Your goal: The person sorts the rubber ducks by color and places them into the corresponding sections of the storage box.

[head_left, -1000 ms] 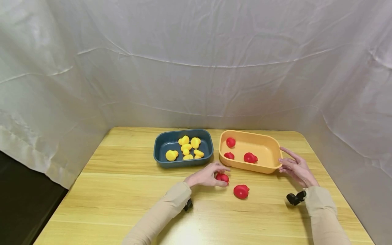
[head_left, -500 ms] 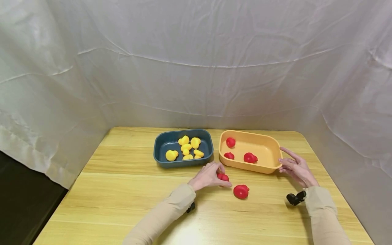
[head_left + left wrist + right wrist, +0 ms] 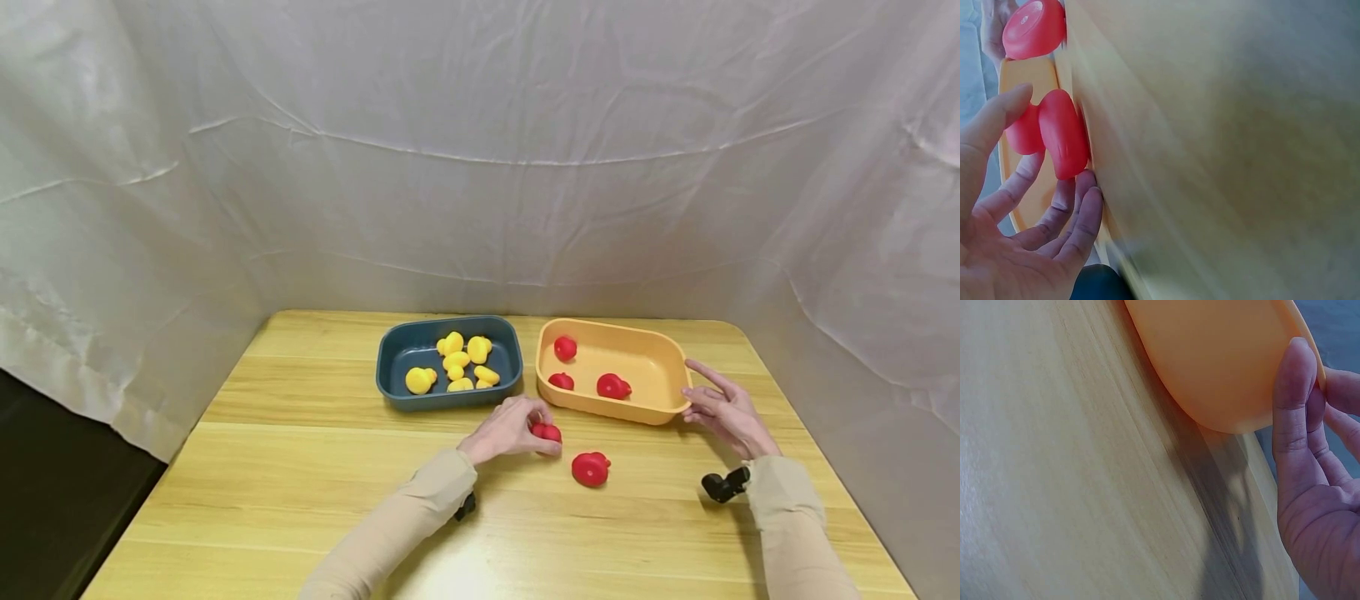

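Duck in red [image 3: 547,432] sat on the bench [image 3: 300,467] just in front of the orange tray [image 3: 678,367], and your left hand [image 3: 506,432] had it pinched, thumb on the near side and fingertips curled over the far side. From the left wrist view the duck [image 3: 1063,140] looked to be resting on the wood, your fingers [image 3: 1075,219] tucked beside it, so I judged the step as the grasp itself, with the lift not yet made. A 2nd red duck [image 3: 591,468] lay on the bench just to the right, apart from your hand. Your right hand [image 3: 723,410] rested against the tray's right end, fingers straight, thumb [image 3: 1294,394] touching the rim; that grip was released, steadying only. 3 red ducks [image 3: 613,386] already lay inside the orange tray, and several yellow ducks [image 3: 455,361] filled the blue tray [image 3: 390,358] beside it. The next move probably called for a lift clear of the tray's near wall, then a short carry forward and right, and a release over a bare part of the tray floor.
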A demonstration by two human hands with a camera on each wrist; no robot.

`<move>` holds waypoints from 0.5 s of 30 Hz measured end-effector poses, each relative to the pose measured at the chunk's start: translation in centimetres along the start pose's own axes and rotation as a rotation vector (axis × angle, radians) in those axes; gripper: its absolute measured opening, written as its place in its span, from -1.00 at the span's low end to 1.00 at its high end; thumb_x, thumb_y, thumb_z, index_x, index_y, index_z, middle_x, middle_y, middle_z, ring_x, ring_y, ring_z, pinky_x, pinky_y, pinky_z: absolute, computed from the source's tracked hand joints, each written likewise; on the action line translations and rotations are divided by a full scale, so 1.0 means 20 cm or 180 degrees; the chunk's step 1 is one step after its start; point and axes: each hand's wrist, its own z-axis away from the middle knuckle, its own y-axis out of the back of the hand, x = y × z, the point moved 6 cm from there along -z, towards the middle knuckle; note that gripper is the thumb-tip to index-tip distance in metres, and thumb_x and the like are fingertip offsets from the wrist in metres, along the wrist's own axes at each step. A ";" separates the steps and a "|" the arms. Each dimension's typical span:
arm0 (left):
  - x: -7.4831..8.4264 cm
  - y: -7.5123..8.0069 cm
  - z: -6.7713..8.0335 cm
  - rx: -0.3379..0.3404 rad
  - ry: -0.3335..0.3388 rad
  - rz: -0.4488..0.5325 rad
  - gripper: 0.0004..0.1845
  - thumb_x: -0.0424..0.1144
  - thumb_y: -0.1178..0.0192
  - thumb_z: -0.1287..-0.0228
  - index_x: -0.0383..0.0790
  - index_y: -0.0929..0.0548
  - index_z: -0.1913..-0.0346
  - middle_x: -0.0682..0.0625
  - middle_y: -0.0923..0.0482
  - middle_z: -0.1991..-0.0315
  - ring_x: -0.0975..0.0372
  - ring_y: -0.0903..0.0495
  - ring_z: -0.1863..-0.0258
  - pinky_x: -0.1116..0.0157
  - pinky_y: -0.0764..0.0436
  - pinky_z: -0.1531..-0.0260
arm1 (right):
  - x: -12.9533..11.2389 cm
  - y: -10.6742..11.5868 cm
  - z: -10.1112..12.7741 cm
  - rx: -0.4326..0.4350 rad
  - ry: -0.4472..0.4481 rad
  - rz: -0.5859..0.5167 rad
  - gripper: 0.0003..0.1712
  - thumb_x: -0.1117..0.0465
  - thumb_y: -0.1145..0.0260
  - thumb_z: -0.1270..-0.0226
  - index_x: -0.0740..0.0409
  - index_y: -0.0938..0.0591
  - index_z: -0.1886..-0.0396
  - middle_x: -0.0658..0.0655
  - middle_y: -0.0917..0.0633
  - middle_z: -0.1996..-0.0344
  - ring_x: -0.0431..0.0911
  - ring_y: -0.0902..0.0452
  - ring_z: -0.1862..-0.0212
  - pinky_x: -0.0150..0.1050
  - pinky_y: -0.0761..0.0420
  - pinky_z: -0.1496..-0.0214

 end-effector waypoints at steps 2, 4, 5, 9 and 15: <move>0.00 0.00 0.00 -0.0029 0.0010 0.0015 -0.63 0.05 -0.54 -0.05 -0.05 -0.70 0.19 0.11 -0.64 0.30 0.32 -0.47 0.27 0.52 -0.44 0.34 | 0.00 0.00 0.00 0.0002 -0.0004 -0.0008 -0.29 0.49 -0.06 -0.52 0.00 -0.23 -0.58 0.03 -0.79 0.32 -0.15 -0.76 0.36 -0.36 -0.78 0.28; 0.00 0.00 0.00 -0.0070 0.0049 0.0070 -0.63 0.05 -0.53 -0.07 -0.06 -0.70 0.15 0.11 -0.66 0.26 0.32 -0.49 0.25 0.51 -0.46 0.31 | 0.00 0.00 0.00 -0.0001 -0.0003 -0.0014 -0.29 0.49 -0.06 -0.52 0.00 -0.24 -0.58 0.03 -0.79 0.32 -0.15 -0.76 0.36 -0.36 -0.78 0.28; 0.01 0.00 0.00 -0.0088 0.0072 0.0105 -0.63 0.04 -0.52 -0.09 -0.06 -0.70 0.13 0.10 -0.67 0.23 0.31 -0.50 0.23 0.50 -0.48 0.28 | 0.00 0.00 0.00 0.0000 -0.0002 -0.0012 -0.29 0.49 -0.05 -0.52 -0.01 -0.24 -0.57 0.03 -0.79 0.32 -0.15 -0.75 0.36 -0.36 -0.78 0.28; 0.01 0.01 0.01 -0.0120 0.0090 0.0305 -0.64 -0.01 -0.52 -0.11 -0.09 -0.71 0.10 0.04 -0.70 0.15 0.26 -0.57 0.18 0.48 -0.53 0.19 | 0.00 0.00 0.00 -0.0014 0.0006 -0.0006 -0.29 0.49 -0.05 -0.52 -0.02 -0.25 -0.57 0.03 -0.79 0.31 -0.15 -0.75 0.36 -0.36 -0.78 0.28; 0.03 0.03 0.02 -0.0163 0.0085 0.0573 -0.70 -0.07 -0.47 -0.18 -0.10 -0.69 0.10 -0.02 -0.72 0.09 0.19 -0.65 0.08 0.39 -0.60 0.05 | 0.00 0.00 0.00 -0.0038 0.0012 -0.0005 -0.28 0.49 -0.05 -0.52 0.00 -0.21 -0.59 0.03 -0.79 0.32 -0.15 -0.75 0.36 -0.36 -0.78 0.27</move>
